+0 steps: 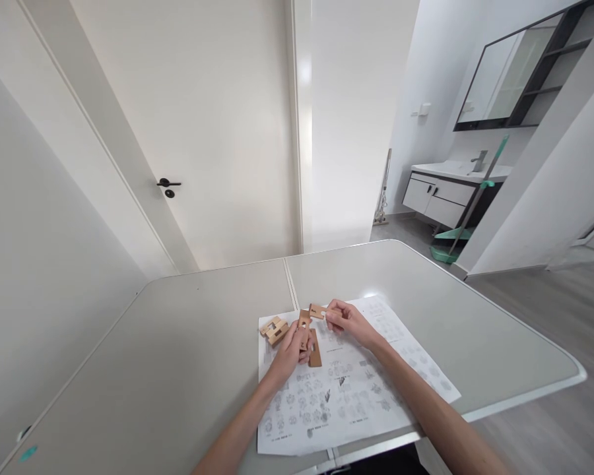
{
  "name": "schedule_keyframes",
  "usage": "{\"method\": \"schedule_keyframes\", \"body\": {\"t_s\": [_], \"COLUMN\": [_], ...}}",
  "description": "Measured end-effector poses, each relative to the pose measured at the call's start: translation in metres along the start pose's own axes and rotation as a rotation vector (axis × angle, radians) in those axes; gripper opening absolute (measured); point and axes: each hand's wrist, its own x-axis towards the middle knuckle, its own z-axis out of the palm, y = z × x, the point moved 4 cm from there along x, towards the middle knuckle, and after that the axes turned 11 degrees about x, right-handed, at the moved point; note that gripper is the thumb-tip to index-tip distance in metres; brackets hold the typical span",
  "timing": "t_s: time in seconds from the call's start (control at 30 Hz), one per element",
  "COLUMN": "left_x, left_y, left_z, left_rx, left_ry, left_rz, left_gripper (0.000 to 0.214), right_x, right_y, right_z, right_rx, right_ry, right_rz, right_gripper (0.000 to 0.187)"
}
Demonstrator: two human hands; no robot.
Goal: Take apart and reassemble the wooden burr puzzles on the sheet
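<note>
My left hand is closed around a flat wooden puzzle piece that has a round hole and a dark mark like a "2". In my right hand, thumb and fingers pinch a second flat wooden piece, notched and marked, close to the top of the first one. Another wooden piece lies on the paper just right of my left hand. To the left of that hand rests a small stack of interlocked wooden pieces. My left fingers partly cover the piece they hold.
Under my hands a large printed paper sheet covers part of the grey folding table, which has a seam across its middle. A white door stands beyond it. At the right are a sink cabinet and a green dustpan.
</note>
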Motion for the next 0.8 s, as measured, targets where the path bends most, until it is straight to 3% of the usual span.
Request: {"method": "schedule_keyframes", "body": {"t_s": [0.23, 0.53, 0.8], "left_x": [-0.002, 0.002, 0.000], "left_y": [0.001, -0.023, -0.012], "left_z": [-0.006, -0.012, -0.006], "left_rx": [0.014, 0.207, 0.551], "left_ry": [0.080, 0.154, 0.164], "left_rz": [0.048, 0.074, 0.228], "left_gripper": [0.016, 0.060, 0.063], "right_x": [-0.003, -0.005, -0.004], "right_y": [0.002, 0.003, 0.008], "right_z": [0.011, 0.022, 0.024], "right_rx": [-0.096, -0.338, -0.387], "right_ry": [-0.034, 0.057, 0.065], "right_rz": [0.051, -0.025, -0.055], "right_gripper": [0.037, 0.036, 0.039]}}
